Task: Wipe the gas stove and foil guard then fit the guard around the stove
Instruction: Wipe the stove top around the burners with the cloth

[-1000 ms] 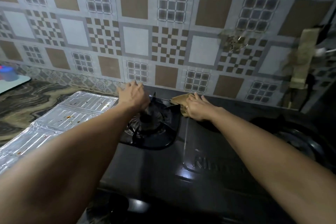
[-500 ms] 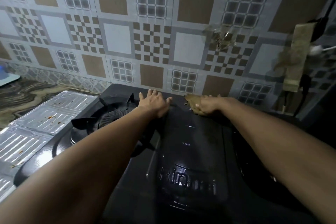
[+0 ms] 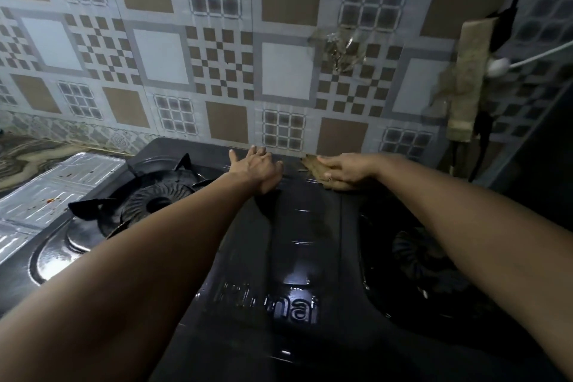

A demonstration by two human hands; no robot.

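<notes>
Backdrop: patterned wall tiles (image 3: 279, 77) rise directly behind the gas stove (image 3: 297, 242); we take the stove as landmark.
Right fingers: our right hand (image 3: 347, 169) presses a brown cloth (image 3: 314, 166) flat on the stove's rear edge, fingers extended over it.
Left fingers: our left hand (image 3: 257, 169) rests beside it on the rear centre, fingers straight and spread, holding nothing.
Change: a second ago the left hand sat on the left burner (image 3: 158, 198); both hands have since shifted right along the back.
Meaning: we judge the stove wipe as mid-course.
Foil guard (image 3: 52, 192): lying flat left of the stove, still spotted, not fitted.
</notes>
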